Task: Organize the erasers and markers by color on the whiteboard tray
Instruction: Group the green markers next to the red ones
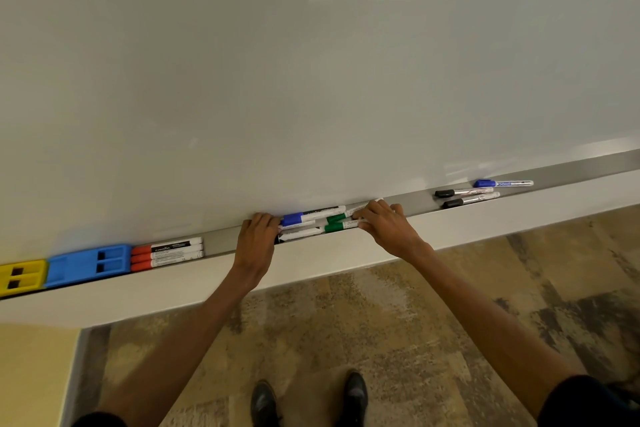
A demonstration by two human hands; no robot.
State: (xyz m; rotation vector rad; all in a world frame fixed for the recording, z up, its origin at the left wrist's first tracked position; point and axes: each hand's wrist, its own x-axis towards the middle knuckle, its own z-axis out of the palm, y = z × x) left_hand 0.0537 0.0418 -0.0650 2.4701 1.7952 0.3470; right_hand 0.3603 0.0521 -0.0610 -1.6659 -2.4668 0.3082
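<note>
While both hands were pressed into the whiteboard tray, a mixed cluster of markers was bracketed between them at mid-tray. The left hand was curled over the tray's front lip, fingertips set against the cap end of the cluster beside the blue-capped marker; whether anything was actually gripped could not be told. The right hand was laid on the opposite end, fingers bent down onto the barrels of two green-capped markers — a pinch looked likely, but a closed hold could not be confirmed. A black-capped marker was seen at the front of the same cluster, partly hidden by the tray lip.

Left section of the tray: a yellow eraser at the far end, a blue eraser just beside it, then three red-capped markers stacked side by side, touching the blue eraser, caps to the left.

Right section, well apart from the hands: two black-capped markers laid parallel, and a second blue-capped marker just beyond them against the board — all caps pointed left.

The whiteboard surface above was seen unmarked. Patterned floor and two dark shoes were visible below.
</note>
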